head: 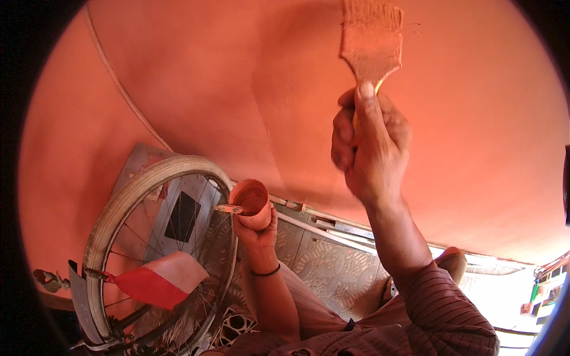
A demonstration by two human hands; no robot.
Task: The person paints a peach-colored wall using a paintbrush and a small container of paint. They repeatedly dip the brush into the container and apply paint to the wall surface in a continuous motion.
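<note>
A wide paintbrush (373,44), caked in orange paint, is gripped by its handle in my right hand (376,142). Its bristles point up in front of the orange wall (467,111); whether they touch it I cannot tell. Lower and to the left, my left hand (256,233) holds a paint-coated cup (258,218) from beneath and around its side. Orange paint (256,202) shows inside the cup. Across its rim rests a small paint-smeared stick or handle (228,208), with its other end hidden in the cup.
Close to my left arm stands a bicycle wheel (100,222) with a red and white flag (162,278). Behind it leans a grey board (153,242). White pipes (325,236) lie along the wall's foot on patterned floor tiles (338,276). A cable (120,84) runs down the wall.
</note>
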